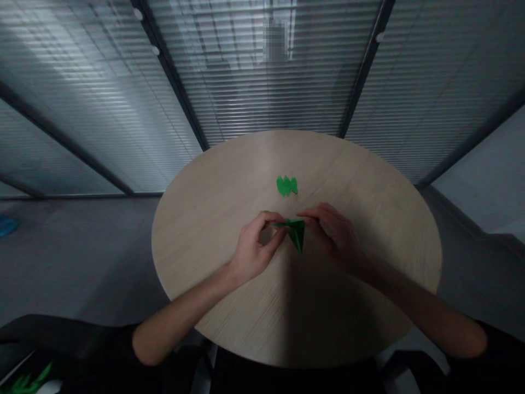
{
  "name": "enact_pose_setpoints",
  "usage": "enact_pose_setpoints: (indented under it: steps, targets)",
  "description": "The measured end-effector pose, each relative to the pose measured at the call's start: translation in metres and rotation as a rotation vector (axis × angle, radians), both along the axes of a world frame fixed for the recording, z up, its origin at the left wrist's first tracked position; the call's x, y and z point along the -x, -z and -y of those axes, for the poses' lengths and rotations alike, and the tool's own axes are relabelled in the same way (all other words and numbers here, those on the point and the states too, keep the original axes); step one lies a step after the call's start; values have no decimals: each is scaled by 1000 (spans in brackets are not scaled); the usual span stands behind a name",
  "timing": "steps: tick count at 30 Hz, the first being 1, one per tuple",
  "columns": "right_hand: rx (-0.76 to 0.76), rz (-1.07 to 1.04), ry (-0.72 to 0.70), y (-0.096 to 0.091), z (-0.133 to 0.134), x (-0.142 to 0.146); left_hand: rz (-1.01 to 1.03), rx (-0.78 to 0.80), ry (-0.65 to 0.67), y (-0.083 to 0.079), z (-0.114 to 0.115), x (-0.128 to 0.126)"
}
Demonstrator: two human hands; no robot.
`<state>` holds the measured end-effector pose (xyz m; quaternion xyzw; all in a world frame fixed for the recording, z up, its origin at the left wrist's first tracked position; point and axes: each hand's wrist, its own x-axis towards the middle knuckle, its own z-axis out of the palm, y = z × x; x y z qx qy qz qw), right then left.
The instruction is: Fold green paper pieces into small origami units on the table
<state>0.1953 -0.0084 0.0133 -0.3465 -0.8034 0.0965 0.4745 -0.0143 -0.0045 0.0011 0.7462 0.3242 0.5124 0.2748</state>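
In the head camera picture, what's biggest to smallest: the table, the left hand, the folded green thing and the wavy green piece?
1. Table
2. Left hand
3. Folded green thing and wavy green piece: unsure, as the folded one may be nearer the camera.

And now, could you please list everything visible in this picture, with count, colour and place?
Rounded table: one, light wood, centre
Folded piece: one, green, above the table
Wavy-edged shape: one cluster, green, on the table, beyond the folded piece
Slatted blinds: several, grey, background
Frame bars: several, dark, between blinds
Pixelated patch: one, grey, top middle
Floor: one, grey, around the table
Unclear item: one, blue, left edge
Leafy-looking item: count unclear, green, lower left
Sleeves: two, black, lower sides
Left hand: one, bare, pinching the folded piece
Right hand: one, bare, at its right edge, contact unclear
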Motion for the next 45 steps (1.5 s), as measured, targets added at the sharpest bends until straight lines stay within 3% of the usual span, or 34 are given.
enact_pose_setpoints:
  steps: [4,8,14,19,24,28,32,39,45]
  targets:
    - [14,-62,70,3,-3,-2,218,176,11,-3,0,-3]
    - [46,-33,-7,7,-2,0,376,348,82,-10,-3,-4]
    - [-23,-28,-26,11,-1,0,408,530,207,-11,-6,-4]
    - [-76,-41,-80,6,0,-1,410,551,262,-5,-4,-5]
    - [-185,4,-69,-3,6,-1,243,403,240,1,1,-6]
    - [-220,34,-26,-3,8,-1,5,77,110,-3,3,-4]
    - [-218,69,2,-1,8,0,-109,-213,34,-8,2,1]
    - [-161,138,-28,2,6,0,-118,-240,45,-7,1,3]
    - [-78,25,-72,3,4,1,-72,-219,4,-8,0,2]
